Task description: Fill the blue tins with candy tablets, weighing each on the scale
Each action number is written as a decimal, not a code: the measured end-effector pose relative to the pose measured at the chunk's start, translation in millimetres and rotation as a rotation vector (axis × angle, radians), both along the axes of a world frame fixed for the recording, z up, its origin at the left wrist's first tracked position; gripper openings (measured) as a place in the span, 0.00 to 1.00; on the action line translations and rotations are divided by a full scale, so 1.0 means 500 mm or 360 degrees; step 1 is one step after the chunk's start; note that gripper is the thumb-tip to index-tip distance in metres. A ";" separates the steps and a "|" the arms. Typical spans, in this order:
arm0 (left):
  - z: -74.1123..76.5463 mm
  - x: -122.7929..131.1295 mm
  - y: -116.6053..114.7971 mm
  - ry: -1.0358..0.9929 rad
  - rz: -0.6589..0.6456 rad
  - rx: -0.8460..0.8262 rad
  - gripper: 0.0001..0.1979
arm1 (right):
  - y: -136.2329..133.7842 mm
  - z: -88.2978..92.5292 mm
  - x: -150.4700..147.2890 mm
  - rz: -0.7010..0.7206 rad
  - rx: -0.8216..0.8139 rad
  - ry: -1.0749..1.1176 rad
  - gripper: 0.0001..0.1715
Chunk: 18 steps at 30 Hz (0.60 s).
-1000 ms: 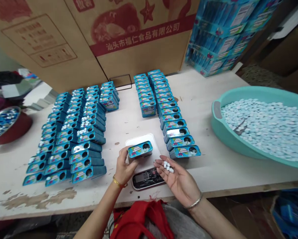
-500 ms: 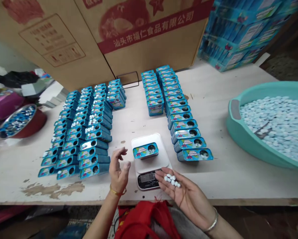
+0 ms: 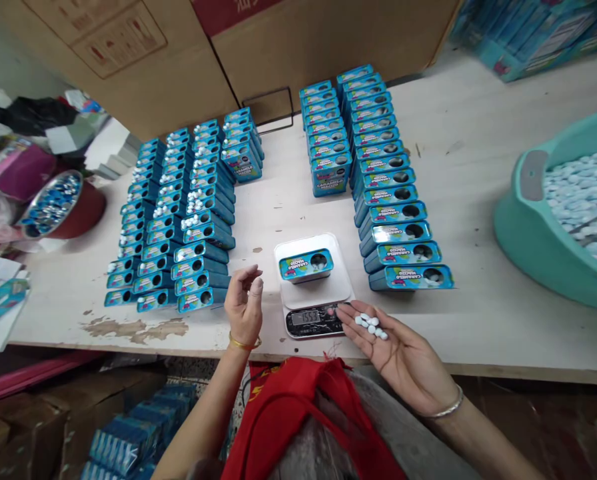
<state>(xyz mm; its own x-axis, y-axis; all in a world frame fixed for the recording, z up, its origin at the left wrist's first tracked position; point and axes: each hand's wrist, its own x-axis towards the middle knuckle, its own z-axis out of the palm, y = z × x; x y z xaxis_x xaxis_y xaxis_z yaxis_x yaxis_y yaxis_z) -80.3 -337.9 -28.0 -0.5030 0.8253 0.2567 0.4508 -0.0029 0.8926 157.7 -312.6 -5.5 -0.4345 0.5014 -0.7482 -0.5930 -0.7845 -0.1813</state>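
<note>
My right hand (image 3: pixel 396 350) is palm up at the front of the digital kitchen scale (image 3: pixel 342 277), with several small white candies (image 3: pixel 372 325) lying on its fingers. Left of the scale, my left hand (image 3: pixel 245 305) hovers with loosely bent fingers, thumb apart, and nothing visible in it. A blue candy tin (image 3: pixel 303 265) stands on the scale's white plate, white candies showing through its round opening. Digits are lit on the scale's display (image 3: pixel 306 317). To the right stands a double row of similar tins (image 3: pixel 386 213), the nearest one holding candies.
Several rows of blue tins (image 3: pixel 193 250) stand at left, many with candies on top. A turquoise tub (image 3: pixel 521 220) of white candies sits at right. A red bowl (image 3: pixel 86 210) holds blue-and-silver pieces at far left. A large cardboard box (image 3: pixel 328 47) stands behind.
The view has tilted down and shifted left, so everything sits higher in the picture. The scale's display has gone from about zero to a longer number. Both hands keep much the same pose.
</note>
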 end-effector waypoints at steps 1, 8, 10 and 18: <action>-0.003 -0.001 -0.004 -0.0005 -0.0003 -0.0010 0.12 | -0.002 0.001 -0.001 0.0010 -0.0007 -0.0001 0.15; 0.006 0.001 0.011 0.0260 -0.0351 -0.0081 0.27 | -0.004 0.003 -0.024 0.0047 -0.0018 -0.0008 0.14; 0.017 0.008 0.029 0.0360 -0.0506 -0.0094 0.34 | -0.003 0.003 -0.036 0.0052 0.0009 -0.0006 0.13; 0.069 0.006 0.160 0.0777 -0.0836 -0.0039 0.18 | -0.010 -0.005 -0.071 0.0059 0.0140 0.0062 0.16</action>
<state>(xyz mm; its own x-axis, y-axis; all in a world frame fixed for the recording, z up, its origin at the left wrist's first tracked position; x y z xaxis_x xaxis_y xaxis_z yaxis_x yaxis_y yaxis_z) -77.5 -257.9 6.4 0.1299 0.9352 0.3295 0.7431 -0.3119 0.5921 122.3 -317.4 -8.2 -0.4822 0.5474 -0.6840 -0.5717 -0.7882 -0.2277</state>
